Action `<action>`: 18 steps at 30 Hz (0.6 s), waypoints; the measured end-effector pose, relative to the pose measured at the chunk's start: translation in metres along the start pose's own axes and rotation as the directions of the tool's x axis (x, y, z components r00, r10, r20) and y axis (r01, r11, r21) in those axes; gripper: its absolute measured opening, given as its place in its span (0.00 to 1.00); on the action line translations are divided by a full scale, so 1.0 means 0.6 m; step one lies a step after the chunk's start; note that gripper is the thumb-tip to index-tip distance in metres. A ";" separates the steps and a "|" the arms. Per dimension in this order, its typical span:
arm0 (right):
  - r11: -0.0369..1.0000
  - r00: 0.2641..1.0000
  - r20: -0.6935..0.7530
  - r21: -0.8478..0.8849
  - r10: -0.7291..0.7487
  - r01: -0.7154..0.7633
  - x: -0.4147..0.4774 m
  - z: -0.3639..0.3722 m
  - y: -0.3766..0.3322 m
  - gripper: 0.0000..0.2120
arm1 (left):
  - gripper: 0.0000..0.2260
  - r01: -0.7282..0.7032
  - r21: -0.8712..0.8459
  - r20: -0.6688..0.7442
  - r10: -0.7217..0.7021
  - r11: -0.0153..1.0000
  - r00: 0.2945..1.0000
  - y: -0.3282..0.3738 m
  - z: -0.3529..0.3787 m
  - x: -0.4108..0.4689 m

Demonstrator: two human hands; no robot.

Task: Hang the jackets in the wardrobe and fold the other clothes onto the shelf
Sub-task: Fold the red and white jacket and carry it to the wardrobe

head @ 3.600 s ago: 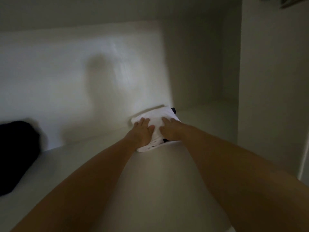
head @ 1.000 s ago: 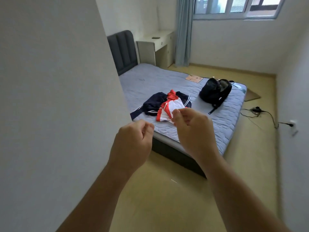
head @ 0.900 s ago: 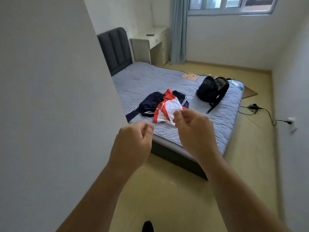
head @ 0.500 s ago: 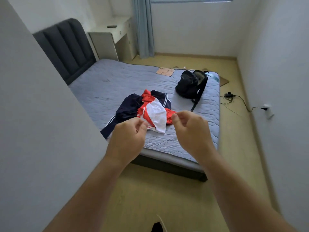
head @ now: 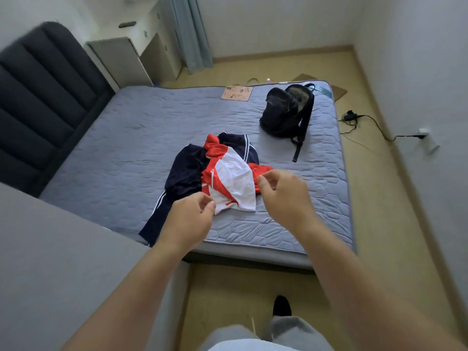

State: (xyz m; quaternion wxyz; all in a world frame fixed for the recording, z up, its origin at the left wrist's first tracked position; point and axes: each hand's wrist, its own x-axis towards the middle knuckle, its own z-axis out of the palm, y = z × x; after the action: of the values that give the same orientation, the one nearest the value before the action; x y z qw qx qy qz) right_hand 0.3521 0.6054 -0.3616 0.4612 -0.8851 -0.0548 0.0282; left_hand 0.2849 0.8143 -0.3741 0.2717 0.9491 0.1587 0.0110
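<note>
The red and white garment (head: 228, 181) lies crumpled on top of the dark blue garment (head: 187, 168) near the front edge of the bed (head: 126, 148), well apart from the backpack (head: 283, 112). The left hand (head: 187, 219) and the right hand (head: 281, 196) are raised before this pile with fingers curled in; each grip seems closed on nothing. The cloth looks thin, light and limp, so I judge it best to pinch it at two shoulder points, where it will hang straight.
</note>
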 end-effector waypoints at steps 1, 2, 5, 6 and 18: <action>1.000 1.000 0.024 0.001 0.016 -0.016 0.021 0.015 0.001 0.09 | 0.03 0.013 -0.006 0.013 -0.013 1.000 1.000 -0.009 0.002 0.023; 0.999 0.998 0.044 -0.002 0.033 -0.033 0.041 0.030 0.001 0.09 | 0.03 0.017 -0.012 0.026 -0.017 1.000 1.000 -0.019 0.006 0.045; 0.995 0.992 0.087 -0.047 0.096 -0.092 0.097 0.075 0.008 0.10 | 0.03 0.074 -0.039 0.108 -0.069 0.996 0.992 -0.050 0.028 0.111; 0.991 0.988 0.100 -0.076 0.120 -0.113 0.117 0.093 0.014 0.11 | 0.03 0.111 -0.061 0.147 -0.101 0.992 0.984 -0.065 0.038 0.139; 0.921 0.892 0.259 -0.225 0.370 -0.317 0.361 0.399 0.115 0.18 | 0.12 0.425 -0.085 0.491 -0.333 0.901 0.805 -0.314 0.291 0.549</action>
State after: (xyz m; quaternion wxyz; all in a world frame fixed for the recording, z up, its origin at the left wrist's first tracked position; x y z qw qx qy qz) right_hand 0.5479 0.7879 -0.5552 0.3550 -0.9037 0.0320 0.2371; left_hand 0.5606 0.9773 -0.6422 0.3880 0.8419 0.2740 -0.2562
